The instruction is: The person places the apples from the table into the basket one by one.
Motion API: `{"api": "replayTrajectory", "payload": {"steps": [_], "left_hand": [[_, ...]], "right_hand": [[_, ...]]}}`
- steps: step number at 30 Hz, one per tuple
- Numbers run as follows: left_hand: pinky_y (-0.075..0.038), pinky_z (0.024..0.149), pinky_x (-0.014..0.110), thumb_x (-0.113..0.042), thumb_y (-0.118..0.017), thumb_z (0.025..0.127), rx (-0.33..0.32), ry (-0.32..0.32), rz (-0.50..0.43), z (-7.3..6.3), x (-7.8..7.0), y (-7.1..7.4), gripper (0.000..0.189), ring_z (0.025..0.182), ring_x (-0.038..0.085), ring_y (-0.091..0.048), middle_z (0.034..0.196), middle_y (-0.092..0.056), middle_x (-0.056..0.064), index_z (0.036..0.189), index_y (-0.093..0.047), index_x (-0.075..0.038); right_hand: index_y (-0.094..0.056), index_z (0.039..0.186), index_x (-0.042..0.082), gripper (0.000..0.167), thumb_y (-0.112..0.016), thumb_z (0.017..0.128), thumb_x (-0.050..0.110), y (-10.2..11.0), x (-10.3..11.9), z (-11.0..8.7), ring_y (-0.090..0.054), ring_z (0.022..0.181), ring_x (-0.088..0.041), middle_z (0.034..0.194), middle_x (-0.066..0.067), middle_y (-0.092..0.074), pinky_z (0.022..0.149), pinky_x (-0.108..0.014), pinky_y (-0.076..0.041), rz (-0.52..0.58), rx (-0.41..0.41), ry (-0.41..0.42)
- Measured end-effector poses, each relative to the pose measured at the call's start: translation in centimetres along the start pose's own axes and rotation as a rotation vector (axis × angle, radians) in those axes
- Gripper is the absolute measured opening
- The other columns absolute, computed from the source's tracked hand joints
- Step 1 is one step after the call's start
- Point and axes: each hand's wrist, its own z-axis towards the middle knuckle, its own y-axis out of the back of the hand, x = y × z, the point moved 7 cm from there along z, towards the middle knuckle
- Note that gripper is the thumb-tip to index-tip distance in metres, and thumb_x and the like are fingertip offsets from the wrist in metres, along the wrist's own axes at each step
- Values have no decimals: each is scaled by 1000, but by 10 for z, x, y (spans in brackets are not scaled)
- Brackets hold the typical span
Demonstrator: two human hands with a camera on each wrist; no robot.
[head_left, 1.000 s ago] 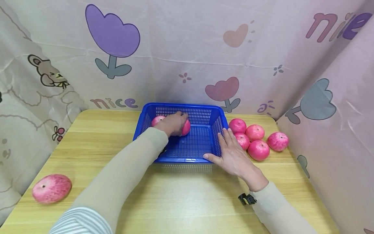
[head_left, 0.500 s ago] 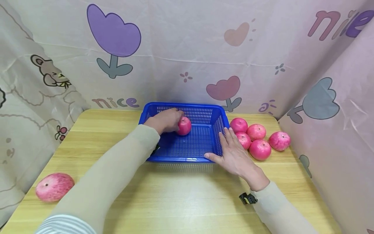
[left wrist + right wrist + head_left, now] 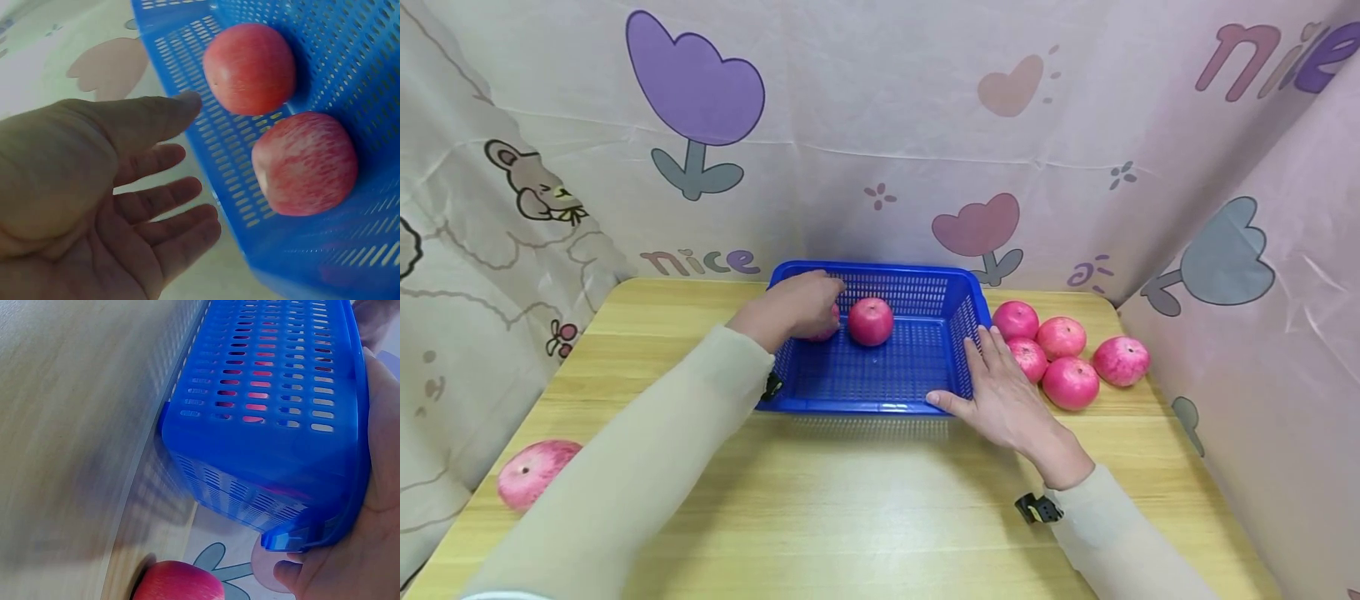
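Note:
A blue plastic basket [image 3: 880,408] stands on the wooden table with two red apples inside. One apple [image 3: 871,322] sits in plain sight in the head view; the other [image 3: 825,335] is partly covered there by my left hand [image 3: 793,307]. In the left wrist view both the streaked apple [image 3: 306,165] and the smoother apple [image 3: 250,69] lie apart from that hand, whose fingers are spread loosely beside the basket's rim with nothing in them. My right hand [image 3: 1003,402] rests on the basket's near right corner, fingers extended along the side rim and thumb on the front rim.
Several apples [image 3: 1071,383] cluster to the right of the basket. A single apple [image 3: 535,473] lies at the table's left, partly behind my left sleeve [image 3: 647,462]. A printed curtain [image 3: 850,125] hangs along the back and sides of the table [image 3: 880,517].
My left hand has drawn back to the left from the right-hand apple in the basket, which now shows fully. My right hand keeps its place on the basket.

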Motion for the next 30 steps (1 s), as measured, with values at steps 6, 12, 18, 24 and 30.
{"api": "replayTrajectory", "payload": {"steps": [6,12,18,24,30], "left_hand": [[-36,125,57,-17,-65,98,-104,-29,-34,-27,5,9,55,146,44,-46,152,-54,28,147,-55,6],[-42,120,57,-16,-65,99,-192,-52,-57,-57,10,14,50,138,44,-53,143,-59,30,142,-58,9],[-39,121,60,-20,-70,100,-194,-2,-51,-82,18,15,62,143,48,-49,151,-52,32,149,-49,11],[-36,122,64,-24,-70,102,-222,62,-81,-108,28,14,65,146,50,-44,157,-46,31,153,-46,8],[-35,120,68,-29,-71,102,-260,112,-101,-136,42,7,69,144,53,-43,156,-45,31,155,-43,7]], "right_hand": [[-23,166,-2,119,-45,91,88,-1,0,0,-2,164,-43,176,-24,-6,131,-60,-15,2,-9,9],[-21,167,-1,120,-44,91,89,-1,-1,0,1,165,-40,177,-22,-3,132,-60,-14,12,1,2],[-19,167,0,121,-44,90,89,-1,-1,0,5,165,-38,177,-22,-2,132,-60,-13,12,8,3],[-20,167,-1,121,-45,90,89,-1,-2,1,2,164,-40,177,-23,-3,131,-61,-14,7,-1,5],[-20,167,-1,121,-45,90,89,0,-2,1,0,164,-42,176,-23,-5,131,-62,-15,4,-7,12]]}}
